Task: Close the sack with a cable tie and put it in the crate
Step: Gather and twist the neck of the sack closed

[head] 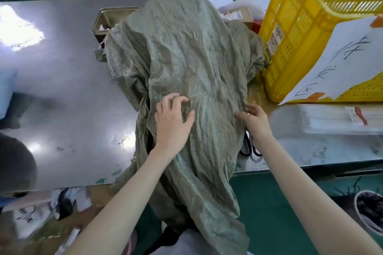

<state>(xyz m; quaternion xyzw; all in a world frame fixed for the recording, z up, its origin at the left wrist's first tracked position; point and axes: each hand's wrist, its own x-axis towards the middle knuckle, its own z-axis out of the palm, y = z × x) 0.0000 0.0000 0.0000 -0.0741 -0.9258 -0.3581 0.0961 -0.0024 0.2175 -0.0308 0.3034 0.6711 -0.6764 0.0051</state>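
Note:
A crumpled grey-green woven sack lies lengthwise across the shiny metal table, its near end hanging over the front edge toward me. My left hand rests on top of the sack's narrow middle with the fingers spread and curled. At the sack's right edge my right hand touches the fabric with the fingers apart. Neither hand holds anything. A yellow slotted plastic crate stands at the right, just beside the sack. I see no cable tie for certain.
A paper sign with handwriting is taped to the crate's front. Clear plastic packets lie at the right. A metal tray sits behind the sack's left side, cardboard boxes behind its right. Black-handled scissors peek from under the sack.

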